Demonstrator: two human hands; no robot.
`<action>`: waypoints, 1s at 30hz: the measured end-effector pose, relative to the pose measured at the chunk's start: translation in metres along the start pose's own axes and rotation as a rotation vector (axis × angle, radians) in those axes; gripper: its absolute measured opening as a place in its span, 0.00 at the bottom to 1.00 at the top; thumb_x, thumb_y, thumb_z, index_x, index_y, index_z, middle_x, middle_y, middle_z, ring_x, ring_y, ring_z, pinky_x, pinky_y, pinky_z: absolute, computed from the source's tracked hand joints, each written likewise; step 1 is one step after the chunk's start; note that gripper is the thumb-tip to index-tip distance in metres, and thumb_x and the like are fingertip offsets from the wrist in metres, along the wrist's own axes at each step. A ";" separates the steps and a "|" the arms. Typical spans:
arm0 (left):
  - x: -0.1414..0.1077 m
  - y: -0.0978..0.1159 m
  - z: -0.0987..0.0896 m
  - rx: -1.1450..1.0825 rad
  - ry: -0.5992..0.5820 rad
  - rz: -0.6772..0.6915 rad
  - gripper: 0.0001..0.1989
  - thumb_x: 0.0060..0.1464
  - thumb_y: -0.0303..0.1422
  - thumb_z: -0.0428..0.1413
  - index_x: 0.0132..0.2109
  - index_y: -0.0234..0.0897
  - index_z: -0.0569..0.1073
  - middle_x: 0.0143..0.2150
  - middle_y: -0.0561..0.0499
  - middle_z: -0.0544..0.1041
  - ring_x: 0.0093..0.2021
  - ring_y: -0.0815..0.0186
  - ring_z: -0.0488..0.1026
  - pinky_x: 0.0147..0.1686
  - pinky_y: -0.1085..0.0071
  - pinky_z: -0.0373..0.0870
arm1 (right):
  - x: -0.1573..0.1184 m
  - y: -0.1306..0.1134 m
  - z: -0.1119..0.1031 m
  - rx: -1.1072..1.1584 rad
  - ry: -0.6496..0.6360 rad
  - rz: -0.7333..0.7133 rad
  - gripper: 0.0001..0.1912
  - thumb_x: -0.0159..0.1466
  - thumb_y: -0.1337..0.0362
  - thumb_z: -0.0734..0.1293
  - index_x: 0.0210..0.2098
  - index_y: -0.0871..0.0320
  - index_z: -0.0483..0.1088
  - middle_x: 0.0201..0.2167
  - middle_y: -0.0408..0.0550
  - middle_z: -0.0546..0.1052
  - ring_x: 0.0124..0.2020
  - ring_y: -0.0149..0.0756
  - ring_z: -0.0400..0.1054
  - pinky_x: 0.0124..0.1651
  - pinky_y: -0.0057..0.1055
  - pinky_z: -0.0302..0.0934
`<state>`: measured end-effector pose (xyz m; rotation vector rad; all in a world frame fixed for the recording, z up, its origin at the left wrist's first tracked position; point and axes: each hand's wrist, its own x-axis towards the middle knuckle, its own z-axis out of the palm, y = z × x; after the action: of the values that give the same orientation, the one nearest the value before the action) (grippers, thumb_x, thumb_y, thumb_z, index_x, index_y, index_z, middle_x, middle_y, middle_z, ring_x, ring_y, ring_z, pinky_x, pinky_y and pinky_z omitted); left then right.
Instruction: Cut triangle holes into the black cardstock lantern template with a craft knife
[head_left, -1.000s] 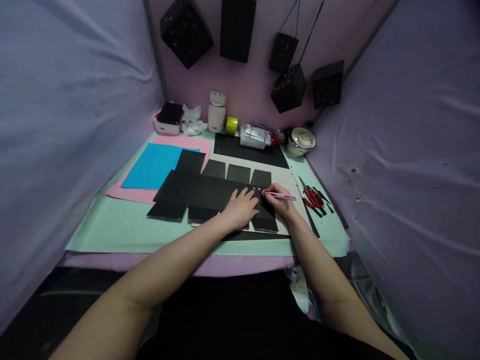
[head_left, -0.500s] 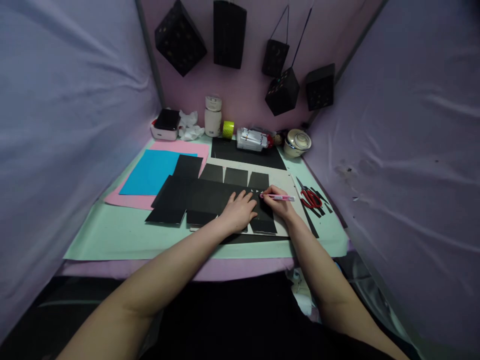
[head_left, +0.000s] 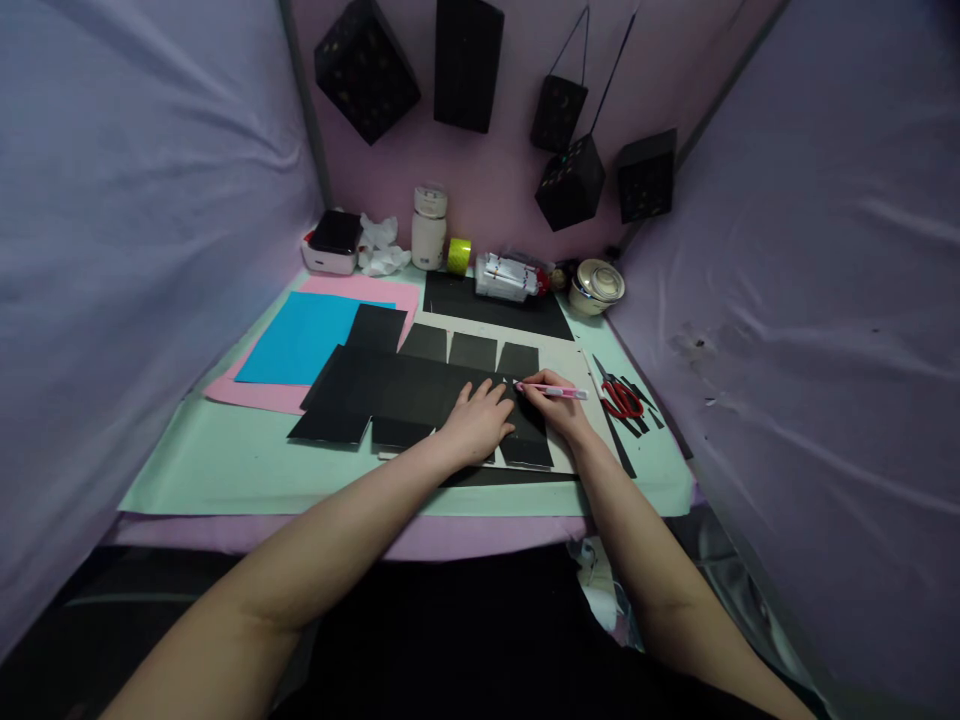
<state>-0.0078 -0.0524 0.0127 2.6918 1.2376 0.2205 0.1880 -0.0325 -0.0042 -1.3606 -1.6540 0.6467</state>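
Note:
A black card sheet [head_left: 416, 388] with flaps cut along both long edges lies flat on a white board [head_left: 560, 357]. My left hand [head_left: 478, 422] presses on the sheet, palm down with its fingers spread. In my right hand [head_left: 550, 396] is a slim pink craft knife [head_left: 564, 392], gripped like a pen. Its tip meets the sheet just right of my left fingertips; the blade itself is too small to make out. Small pale cut-outs show in the card beside the tip.
Red-handled scissors [head_left: 621, 396] and black paper scraps [head_left: 651, 418] lie at the right. Blue paper [head_left: 289, 340] rests on pink paper [head_left: 225, 388] at the left. A white bottle [head_left: 429, 230], yellow tape [head_left: 459, 256] and a lidded bowl [head_left: 597, 288] stand behind. Black paper boxes [head_left: 570, 185] hang above.
My right hand has shifted slightly left with the craft knife, its tip moving toward my left fingers. My left hand stays on the card. The camera view has moved slightly.

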 end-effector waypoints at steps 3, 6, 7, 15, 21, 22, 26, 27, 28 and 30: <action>0.000 -0.001 0.001 0.000 0.000 0.002 0.18 0.65 0.38 0.50 0.59 0.37 0.68 0.68 0.41 0.61 0.69 0.48 0.52 0.64 0.45 0.50 | 0.000 0.002 0.000 -0.006 -0.004 -0.012 0.11 0.59 0.56 0.68 0.32 0.57 0.73 0.29 0.45 0.77 0.31 0.34 0.68 0.34 0.30 0.60; 0.001 -0.001 0.002 0.001 0.006 0.007 0.18 0.65 0.38 0.50 0.58 0.37 0.69 0.68 0.41 0.61 0.69 0.48 0.52 0.64 0.44 0.50 | 0.001 0.003 0.001 -0.018 -0.001 -0.024 0.11 0.59 0.55 0.68 0.32 0.57 0.74 0.29 0.45 0.77 0.30 0.34 0.68 0.34 0.30 0.59; 0.001 -0.001 0.003 0.001 0.006 0.006 0.18 0.65 0.38 0.50 0.58 0.37 0.69 0.68 0.41 0.61 0.69 0.48 0.52 0.64 0.44 0.50 | 0.001 0.004 0.001 -0.023 -0.003 -0.027 0.11 0.59 0.55 0.68 0.31 0.57 0.73 0.29 0.45 0.77 0.30 0.34 0.68 0.33 0.30 0.59; 0.002 -0.001 0.003 -0.011 0.006 0.003 0.19 0.65 0.38 0.50 0.59 0.37 0.68 0.68 0.41 0.60 0.69 0.48 0.52 0.64 0.44 0.50 | 0.000 0.003 0.001 -0.092 -0.033 -0.093 0.10 0.61 0.55 0.66 0.32 0.56 0.73 0.30 0.46 0.77 0.31 0.35 0.68 0.34 0.31 0.61; 0.002 0.000 0.002 -0.009 -0.009 0.001 0.19 0.65 0.38 0.50 0.60 0.36 0.67 0.69 0.40 0.59 0.69 0.47 0.51 0.64 0.44 0.49 | -0.001 0.003 0.003 -0.212 -0.053 -0.167 0.07 0.61 0.59 0.65 0.34 0.55 0.72 0.31 0.45 0.78 0.31 0.35 0.70 0.36 0.30 0.61; 0.002 0.000 0.002 -0.008 -0.008 0.001 0.19 0.65 0.38 0.50 0.60 0.36 0.67 0.69 0.40 0.59 0.69 0.47 0.51 0.64 0.44 0.49 | -0.001 0.003 0.003 -0.219 -0.057 -0.159 0.07 0.60 0.59 0.65 0.33 0.55 0.72 0.31 0.45 0.78 0.31 0.35 0.70 0.36 0.30 0.61; 0.002 -0.001 0.003 -0.014 -0.004 0.005 0.19 0.65 0.38 0.50 0.60 0.37 0.67 0.69 0.41 0.59 0.69 0.47 0.51 0.64 0.43 0.49 | 0.000 0.000 0.003 -0.227 -0.067 -0.129 0.05 0.59 0.60 0.65 0.32 0.54 0.71 0.30 0.45 0.78 0.30 0.35 0.69 0.36 0.31 0.61; 0.002 -0.001 0.003 -0.017 -0.005 0.005 0.19 0.65 0.38 0.50 0.60 0.37 0.67 0.69 0.41 0.59 0.69 0.47 0.51 0.64 0.43 0.49 | 0.000 0.000 0.002 -0.225 -0.067 -0.130 0.05 0.59 0.60 0.65 0.31 0.54 0.71 0.30 0.45 0.78 0.30 0.36 0.69 0.36 0.31 0.61; 0.002 -0.001 0.003 -0.020 -0.006 0.005 0.19 0.65 0.38 0.50 0.60 0.37 0.67 0.69 0.41 0.59 0.69 0.48 0.51 0.64 0.43 0.49 | 0.000 0.000 0.002 -0.222 -0.067 -0.134 0.05 0.59 0.60 0.65 0.31 0.55 0.70 0.30 0.45 0.78 0.31 0.36 0.69 0.35 0.31 0.61; 0.002 -0.001 0.003 -0.026 -0.008 0.003 0.19 0.65 0.38 0.50 0.60 0.38 0.67 0.69 0.41 0.59 0.70 0.48 0.51 0.65 0.43 0.48 | 0.000 -0.001 0.002 -0.217 -0.069 -0.137 0.05 0.59 0.61 0.65 0.31 0.55 0.70 0.30 0.46 0.78 0.30 0.36 0.69 0.35 0.31 0.61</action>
<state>-0.0066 -0.0501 0.0092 2.6703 1.2206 0.2240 0.1863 -0.0329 -0.0044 -1.3740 -1.8987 0.4489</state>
